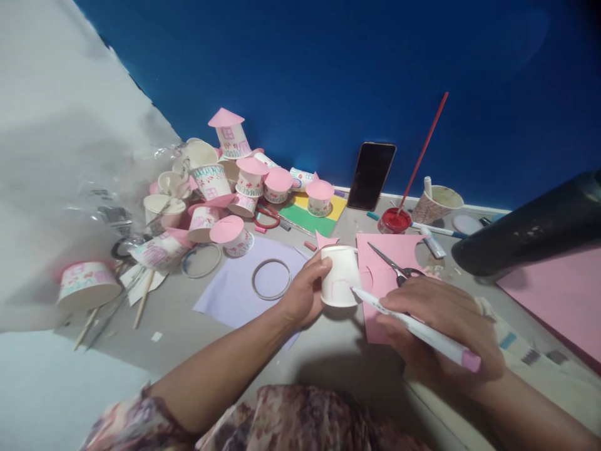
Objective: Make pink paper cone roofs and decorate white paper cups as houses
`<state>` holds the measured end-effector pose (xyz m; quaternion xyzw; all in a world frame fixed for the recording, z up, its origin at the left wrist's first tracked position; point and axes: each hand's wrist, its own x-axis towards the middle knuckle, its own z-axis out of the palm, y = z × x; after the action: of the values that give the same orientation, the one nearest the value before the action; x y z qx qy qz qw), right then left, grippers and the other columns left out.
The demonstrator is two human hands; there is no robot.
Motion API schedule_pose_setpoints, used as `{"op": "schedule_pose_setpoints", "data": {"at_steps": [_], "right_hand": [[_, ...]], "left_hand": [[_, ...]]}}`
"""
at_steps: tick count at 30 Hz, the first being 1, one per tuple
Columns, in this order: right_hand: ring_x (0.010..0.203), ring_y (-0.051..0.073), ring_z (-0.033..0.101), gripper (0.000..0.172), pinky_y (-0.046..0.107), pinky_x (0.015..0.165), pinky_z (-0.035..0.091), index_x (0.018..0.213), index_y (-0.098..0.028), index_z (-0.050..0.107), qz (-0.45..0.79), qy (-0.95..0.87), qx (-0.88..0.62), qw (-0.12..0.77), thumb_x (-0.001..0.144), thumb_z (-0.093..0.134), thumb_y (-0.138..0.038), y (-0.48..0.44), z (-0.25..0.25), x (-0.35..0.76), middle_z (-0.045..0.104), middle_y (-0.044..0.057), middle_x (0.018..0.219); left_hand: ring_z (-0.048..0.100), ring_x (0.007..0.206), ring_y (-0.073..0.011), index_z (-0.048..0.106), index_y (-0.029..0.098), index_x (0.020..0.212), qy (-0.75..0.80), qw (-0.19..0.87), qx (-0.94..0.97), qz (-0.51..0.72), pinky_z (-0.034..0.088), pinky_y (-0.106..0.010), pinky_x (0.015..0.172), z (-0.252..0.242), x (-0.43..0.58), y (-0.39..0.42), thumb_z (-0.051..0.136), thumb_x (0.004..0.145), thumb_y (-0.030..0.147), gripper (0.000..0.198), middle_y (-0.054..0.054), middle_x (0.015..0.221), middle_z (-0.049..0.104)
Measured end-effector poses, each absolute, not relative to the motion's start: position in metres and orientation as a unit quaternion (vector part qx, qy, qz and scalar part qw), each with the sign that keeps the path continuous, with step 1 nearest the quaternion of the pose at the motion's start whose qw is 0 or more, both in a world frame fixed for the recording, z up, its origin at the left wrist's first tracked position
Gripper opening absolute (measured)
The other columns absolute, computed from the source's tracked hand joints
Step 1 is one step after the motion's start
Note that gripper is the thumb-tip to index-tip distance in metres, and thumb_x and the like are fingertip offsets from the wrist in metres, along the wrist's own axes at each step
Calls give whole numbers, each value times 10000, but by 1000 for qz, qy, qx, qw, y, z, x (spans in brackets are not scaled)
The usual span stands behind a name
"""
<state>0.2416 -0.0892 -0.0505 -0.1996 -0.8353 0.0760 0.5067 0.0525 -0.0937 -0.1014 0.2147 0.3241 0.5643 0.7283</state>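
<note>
My left hand grips a white paper cup by its left side, above the grey table. A faint pink arched outline shows low on the cup's wall. In my right hand is a white felt-tip marker with a pink end, its tip touching the cup beside that outline. Behind the cup and my right hand lies pink paper, with dark-handled scissors on top. A tape roll rests on lilac paper to the left of my left hand.
Several decorated paper cups with pink paper tops crowd the left side. A phone leans against the blue wall. Right of it stand a red paint pot with a stick, a patterned cup and a dark cylinder.
</note>
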Motion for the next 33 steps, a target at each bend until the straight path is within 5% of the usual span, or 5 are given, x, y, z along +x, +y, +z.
{"op": "schedule_pose_setpoints", "data": {"at_steps": [7,22,33], "right_hand": [[502,154,598,86,304,516,454,922,-199,643,135,-850,-183,476,907,665,-117,-90,-44,242,683,5,622],[529,152,656,102,273,540,512,868,-217,648,110,-865,-234,430,943,608,-161,-89,-36,245,700,1,631],[557,159,703,97,258,551,551,878,-225,645,34,-871,-231,431,959,607,-189,-85,-38,247,756,18,684]], "left_hand": [[743,857,-310,664,125,1247,332,727,218,560,571,-370,745,-103,51,-93,808,731,469,637,-90,795,754],[747,942,-323,670,148,1094,334,713,207,580,585,-400,815,-103,52,-93,815,741,441,481,-104,900,771],[750,946,-310,605,182,1094,323,714,221,580,582,-391,815,-101,54,-96,862,723,476,539,-98,966,775]]}}
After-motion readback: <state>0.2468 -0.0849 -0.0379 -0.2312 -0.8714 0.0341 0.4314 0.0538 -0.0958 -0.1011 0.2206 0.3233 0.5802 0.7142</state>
